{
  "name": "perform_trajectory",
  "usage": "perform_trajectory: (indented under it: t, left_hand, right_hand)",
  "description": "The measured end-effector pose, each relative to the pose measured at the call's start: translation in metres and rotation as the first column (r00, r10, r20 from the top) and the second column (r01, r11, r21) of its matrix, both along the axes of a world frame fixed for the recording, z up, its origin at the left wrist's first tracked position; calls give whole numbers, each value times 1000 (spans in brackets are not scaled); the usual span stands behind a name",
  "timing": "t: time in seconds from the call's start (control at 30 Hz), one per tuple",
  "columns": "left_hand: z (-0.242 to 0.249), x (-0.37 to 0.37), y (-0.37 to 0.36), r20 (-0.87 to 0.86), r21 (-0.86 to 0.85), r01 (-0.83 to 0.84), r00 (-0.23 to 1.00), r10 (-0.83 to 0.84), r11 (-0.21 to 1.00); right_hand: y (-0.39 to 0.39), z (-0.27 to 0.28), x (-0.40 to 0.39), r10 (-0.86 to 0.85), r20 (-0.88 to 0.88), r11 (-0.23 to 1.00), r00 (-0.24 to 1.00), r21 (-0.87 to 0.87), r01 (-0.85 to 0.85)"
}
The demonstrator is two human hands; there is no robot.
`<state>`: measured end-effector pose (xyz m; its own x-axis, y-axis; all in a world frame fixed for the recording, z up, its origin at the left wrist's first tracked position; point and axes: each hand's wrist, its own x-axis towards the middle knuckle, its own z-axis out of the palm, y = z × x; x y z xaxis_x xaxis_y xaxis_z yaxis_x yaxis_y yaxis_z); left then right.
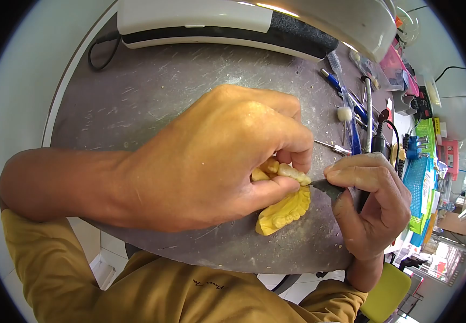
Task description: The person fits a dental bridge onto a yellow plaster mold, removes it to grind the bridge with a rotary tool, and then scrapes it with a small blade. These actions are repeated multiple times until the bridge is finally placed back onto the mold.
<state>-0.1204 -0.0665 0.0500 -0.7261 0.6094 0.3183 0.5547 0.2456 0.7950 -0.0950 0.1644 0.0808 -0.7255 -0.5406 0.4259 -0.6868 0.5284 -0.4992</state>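
Observation:
My left hand [227, 161] is closed over a small yellow dental model piece [264, 170] and a whitish dental bridge [294, 174], pinching them between thumb and fingers. Just below, a yellow dental cast [286, 211] with a row of teeth shows partly from under my thumb. My right hand [376, 196] pinches a thin dark grey piece [327, 188] between thumb and fingers. Its tip reaches right up to the end of the bridge. I cannot tell what kind of piece it is. The palm side of my left hand is hidden.
A lamp head [351, 21] hangs over the far side of the grey worktop [152, 97], near a white and black device [200, 27]. Brushes, a blue pen [331, 79] and a metal instrument [334, 147] lie at the right. Beyond stand a blue basket [415, 180] and a yellow-green chair [386, 293].

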Motion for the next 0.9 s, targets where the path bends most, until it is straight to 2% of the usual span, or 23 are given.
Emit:
perform_trajectory:
  t: [0.4,0.47,0.8,0.9]
  left_hand:
    - [0,-1,0,-11,13,1,1000,-1,1000]
    - [0,-1,1,-11,13,1,1000,0,1000]
    - [-2,-1,1,-15,18,-1,1000,1,1000]
    - [-1,-1,0,-11,8,0,1000,0,1000]
  right_hand:
    - [0,0,1,9,7,1000,1000,-14,-9]
    - [0,2,4,-4,81,1000,997,-11,5]
    - [-1,0,0,35,21,999,999,1,-35]
    - [-2,1,3,13,83,1000,996,0,-13]
